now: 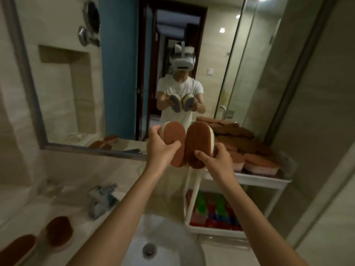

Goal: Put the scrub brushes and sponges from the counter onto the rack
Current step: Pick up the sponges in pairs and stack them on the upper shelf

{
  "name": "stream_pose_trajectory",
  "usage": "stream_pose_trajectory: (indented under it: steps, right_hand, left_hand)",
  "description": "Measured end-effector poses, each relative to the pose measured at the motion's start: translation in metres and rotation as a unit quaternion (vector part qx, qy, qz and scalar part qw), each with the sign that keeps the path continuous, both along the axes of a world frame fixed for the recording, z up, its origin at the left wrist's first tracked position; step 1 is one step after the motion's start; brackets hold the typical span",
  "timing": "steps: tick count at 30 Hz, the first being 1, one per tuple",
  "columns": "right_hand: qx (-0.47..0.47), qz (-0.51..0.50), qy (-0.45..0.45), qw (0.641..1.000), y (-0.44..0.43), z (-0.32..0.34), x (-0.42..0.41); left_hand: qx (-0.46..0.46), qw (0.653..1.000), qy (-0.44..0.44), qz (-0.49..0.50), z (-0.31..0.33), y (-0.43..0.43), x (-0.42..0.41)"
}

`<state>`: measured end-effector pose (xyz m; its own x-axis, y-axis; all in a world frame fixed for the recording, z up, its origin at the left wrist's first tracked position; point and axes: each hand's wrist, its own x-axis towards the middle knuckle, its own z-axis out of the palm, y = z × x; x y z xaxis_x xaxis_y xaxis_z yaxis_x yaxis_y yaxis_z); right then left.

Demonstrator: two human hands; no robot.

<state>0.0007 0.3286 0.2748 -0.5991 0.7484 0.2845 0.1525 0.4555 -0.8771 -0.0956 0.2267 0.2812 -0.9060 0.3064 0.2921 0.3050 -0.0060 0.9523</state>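
My left hand grips an oval brown sponge with a pale middle layer, held upright above the sink. Beside it, my right hand holds a second oval brown sponge, its cream edge turned right. Both sponges nearly touch, just left of the white rack. The rack's top shelf carries a pile of several brown and pink sponges. Two more brown sponges lie on the counter at the lower left, one nearer the faucet and the other at the frame's edge.
A chrome faucet stands behind the white sink with its drain. The rack's lower shelf holds colourful items. A large mirror covers the wall ahead and reflects a person. A tiled wall stands to the right.
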Motion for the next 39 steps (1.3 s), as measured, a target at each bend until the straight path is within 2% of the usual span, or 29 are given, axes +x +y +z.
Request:
stream_pose_trajectory:
  steps: [5, 9, 19, 24, 39]
  right_hand:
    - [-0.092, 0.002, 0.025, 0.995, 0.085, 0.020, 0.009]
    - [-0.151, 0.001, 0.014, 0.988, 0.138, 0.027, 0.003]
    - [-0.166, -0.029, -0.028, 0.985, 0.192, 0.015, -0.023]
    - [-0.151, -0.042, -0.057, 0.986, 0.195, 0.009, -0.035]
    - [-0.156, -0.041, -0.074, 0.984, 0.200, 0.003, -0.042]
  left_hand:
    - [-0.015, 0.995, -0.078, -0.062, 0.022, 0.083, -0.005]
    - [-0.042, 0.994, -0.083, -0.064, 0.025, 0.127, -0.019]
    - [-0.077, 0.990, -0.081, -0.091, 0.016, 0.180, -0.055]
    - [-0.130, 0.984, -0.061, -0.109, 0.006, 0.195, -0.066]
    - [-0.159, 0.977, -0.058, -0.128, -0.010, 0.208, -0.088]
